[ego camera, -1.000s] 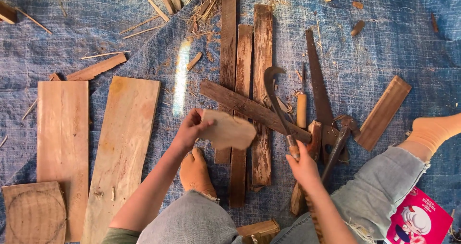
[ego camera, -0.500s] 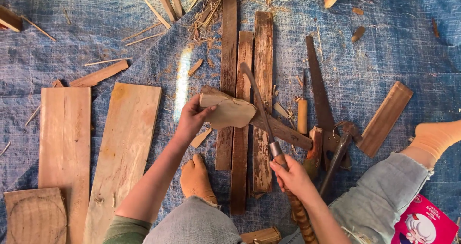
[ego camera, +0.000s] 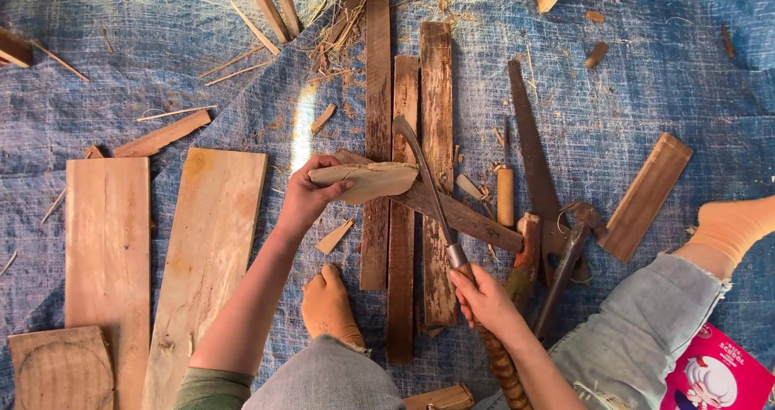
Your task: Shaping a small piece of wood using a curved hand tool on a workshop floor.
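Note:
My left hand grips a pale, flat piece of wood and holds it edge-up over dark planks. My right hand is closed on the striped handle of a long curved blade. The blade's hooked tip lies against the right end of the pale piece. A dark slanted board sits under the pale piece and the blade.
Two wide pale boards lie at left on the blue tarp. A hand saw, a hammer, a small wooden-handled tool and a short plank lie at right. My sock-covered feet rest on the tarp.
My right hand picked up the curved blade and brought it forward against the pale piece. My left hand lifted the piece slightly away from me.

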